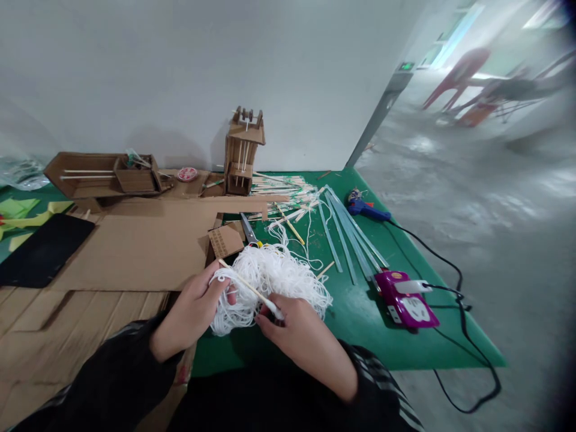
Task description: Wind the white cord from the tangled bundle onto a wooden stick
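A big tangled heap of white string lies in front of me on the green table. Across it runs a thin wooden stick, with white string wound thickly round its right end. My right hand pinches that wound end between thumb and fingers. My left hand is closed on loops of the string at the heap's left side, close by the stick's bare far end. Whether its fingers also touch the stick is hard to see. Scissors lie just behind the heap, beside a small cardboard piece.
Cardboard sheets cover the left side, with a black tablet-like slab on them. Cardboard models stand by the wall. To the right lie wooden sticks, clear glue sticks, a blue glue gun and a purple power strip.
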`<state>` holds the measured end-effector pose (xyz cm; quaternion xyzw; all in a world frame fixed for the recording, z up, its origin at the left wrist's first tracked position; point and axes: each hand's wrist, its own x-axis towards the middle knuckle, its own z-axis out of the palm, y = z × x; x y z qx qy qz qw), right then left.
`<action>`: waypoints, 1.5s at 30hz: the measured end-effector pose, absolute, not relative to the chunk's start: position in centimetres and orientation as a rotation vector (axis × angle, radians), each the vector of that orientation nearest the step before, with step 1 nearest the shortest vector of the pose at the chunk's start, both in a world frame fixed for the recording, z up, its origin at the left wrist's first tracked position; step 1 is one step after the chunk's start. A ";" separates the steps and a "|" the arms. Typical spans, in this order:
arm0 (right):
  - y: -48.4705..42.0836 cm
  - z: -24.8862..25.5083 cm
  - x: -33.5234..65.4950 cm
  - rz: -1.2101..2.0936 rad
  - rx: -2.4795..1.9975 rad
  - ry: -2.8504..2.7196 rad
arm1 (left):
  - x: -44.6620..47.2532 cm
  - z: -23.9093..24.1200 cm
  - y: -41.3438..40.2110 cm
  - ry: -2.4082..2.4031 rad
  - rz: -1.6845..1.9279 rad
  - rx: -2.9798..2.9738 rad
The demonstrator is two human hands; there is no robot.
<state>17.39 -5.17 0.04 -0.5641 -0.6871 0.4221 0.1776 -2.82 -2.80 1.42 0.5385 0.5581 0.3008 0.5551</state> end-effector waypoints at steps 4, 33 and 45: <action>-5.2 0.1 17.4 1.307 -1.479 -1.826 | -3.3 1.5 -2.7 1.136 0.685 1.273; -5.8 -0.3 15.6 1.601 -1.122 -1.433 | -2.1 3.3 -4.2 1.455 0.675 1.782; -5.1 -4.5 15.2 1.835 -0.938 -0.872 | 0.6 3.4 -10.0 1.318 0.468 2.654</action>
